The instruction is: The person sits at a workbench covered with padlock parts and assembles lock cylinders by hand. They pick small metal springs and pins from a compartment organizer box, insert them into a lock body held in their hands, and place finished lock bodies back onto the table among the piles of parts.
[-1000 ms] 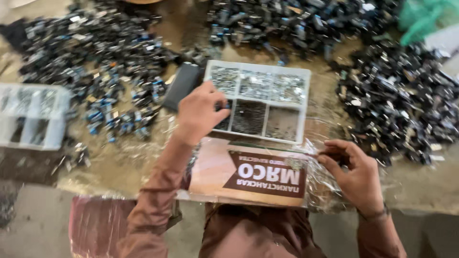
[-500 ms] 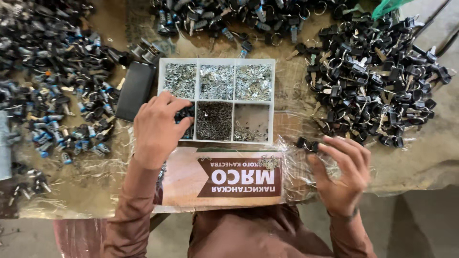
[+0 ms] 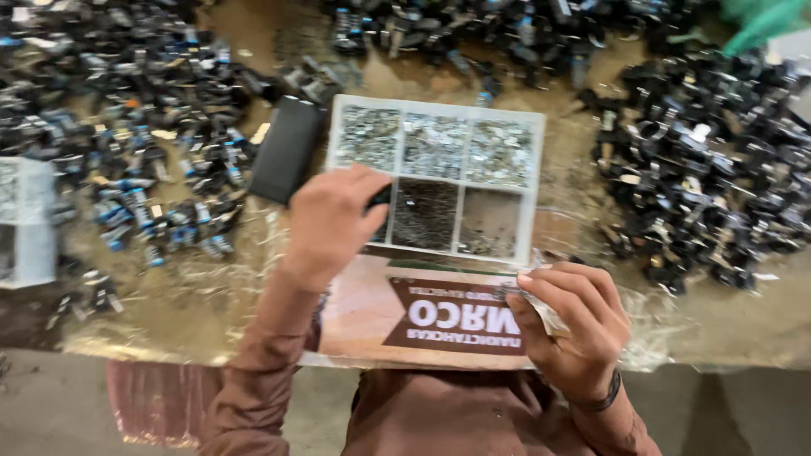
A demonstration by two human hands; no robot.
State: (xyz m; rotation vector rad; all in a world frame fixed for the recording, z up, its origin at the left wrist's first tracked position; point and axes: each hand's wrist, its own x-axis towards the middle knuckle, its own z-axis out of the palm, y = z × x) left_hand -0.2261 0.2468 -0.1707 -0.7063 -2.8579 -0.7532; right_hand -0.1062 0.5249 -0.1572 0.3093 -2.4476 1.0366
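1. Nearest: person's brown sleeves and shirt at the table edge.
2. Right hand, near right, fingers curled tight, pinching a small shiny metal piece at the fingertips; dark band on the wrist.
3. Under and left of that hand, a pink-brown printed card lies flat on the near edge, on crinkled clear plastic sheet.
4. Left hand, centre, back up, fingers bent down into the near-left cell of the tray; what it grips is hidden, cannot tell.
5. White compartment tray sits just beyond the card, six cells: far row with silvery bits, near row with dark bits.
6. Black flat case just left of the tray, tilted.
7. Left: heap of black and blue parts; a white box at the far-left edge.
8. Right: big pile of black parts, well apart from the hands.
9. Far: more black parts across the back; image blurred, details unclear.
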